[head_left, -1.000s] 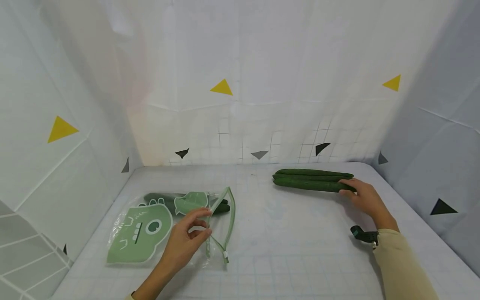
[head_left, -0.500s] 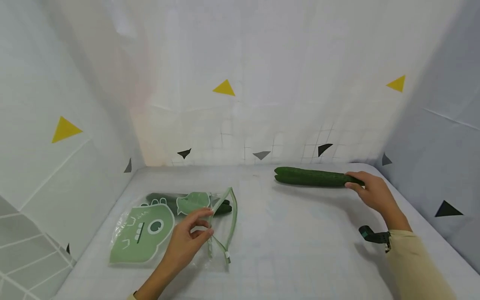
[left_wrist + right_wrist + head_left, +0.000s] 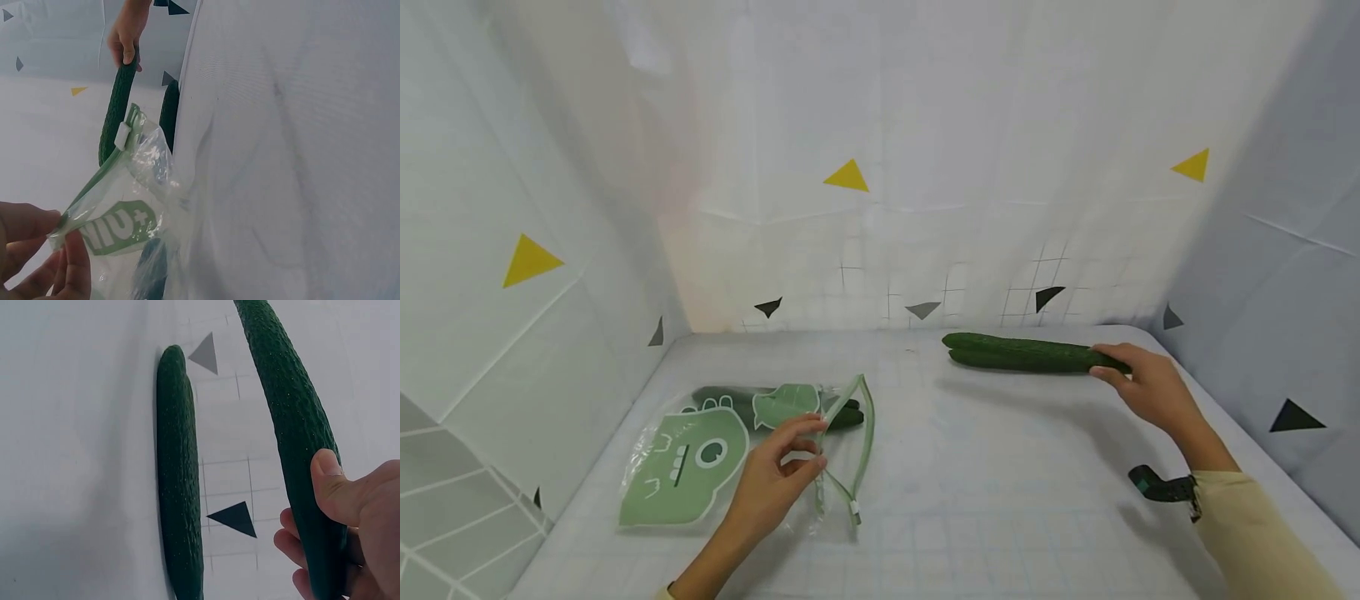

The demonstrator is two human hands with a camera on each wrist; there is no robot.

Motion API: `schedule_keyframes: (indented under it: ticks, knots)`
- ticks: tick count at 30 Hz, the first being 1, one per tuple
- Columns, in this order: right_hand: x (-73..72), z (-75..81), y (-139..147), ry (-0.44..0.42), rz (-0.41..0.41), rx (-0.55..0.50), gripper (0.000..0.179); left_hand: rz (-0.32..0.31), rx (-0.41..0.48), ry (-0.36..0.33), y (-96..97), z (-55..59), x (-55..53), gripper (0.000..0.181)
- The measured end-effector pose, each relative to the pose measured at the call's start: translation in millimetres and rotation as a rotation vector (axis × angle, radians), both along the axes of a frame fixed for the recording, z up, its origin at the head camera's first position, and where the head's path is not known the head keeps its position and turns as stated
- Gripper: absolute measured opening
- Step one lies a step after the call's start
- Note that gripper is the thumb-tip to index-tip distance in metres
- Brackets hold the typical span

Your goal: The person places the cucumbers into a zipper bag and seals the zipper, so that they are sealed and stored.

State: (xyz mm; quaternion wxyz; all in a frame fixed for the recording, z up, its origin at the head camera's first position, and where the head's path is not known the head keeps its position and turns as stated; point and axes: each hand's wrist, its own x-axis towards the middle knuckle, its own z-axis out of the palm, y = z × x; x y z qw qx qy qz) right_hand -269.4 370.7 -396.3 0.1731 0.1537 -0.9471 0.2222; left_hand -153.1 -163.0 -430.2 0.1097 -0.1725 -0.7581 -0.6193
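Note:
My left hand (image 3: 771, 483) pinches the rim of a clear zip bag (image 3: 681, 467) printed with a green cartoon face. The bag's mouth gapes to the right, and its white slider (image 3: 122, 135) shows in the left wrist view. Dark cucumber ends (image 3: 847, 418) lie inside near that mouth. Over on the right, my right hand (image 3: 1153, 392) grips one end of a long cucumber (image 3: 287, 400), raised off the table. Behind it another cucumber (image 3: 178, 456) lies on the table; a second may lie against it, partly hidden.
A white sheet covers the table (image 3: 970, 500). White walls stand at the back and both sides, carrying yellow, grey and black triangles. Table surface lies between the bag and the cucumbers. A dark device (image 3: 1161, 487) sits on my right wrist.
My right hand has lifted the front cucumber from the group and shifted slightly right; lately the cucumber's far end has swung a little left. The left hand and bag have stayed put.

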Motion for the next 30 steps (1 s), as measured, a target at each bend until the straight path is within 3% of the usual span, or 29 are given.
schedule_keyframes:
  ticks: [11, 30]
  knots:
    - [17.0, 7.5, -23, 0.048, 0.048, 0.003, 0.044, -0.004, 0.008, 0.019, -0.7, -1.0, -0.7, 0.037]
    - [35.5, -4.8, -62, 0.02, 0.14, -0.013, 0.044, -0.002, 0.007, 0.002, 1.5, 1.9, 1.2, 0.035]
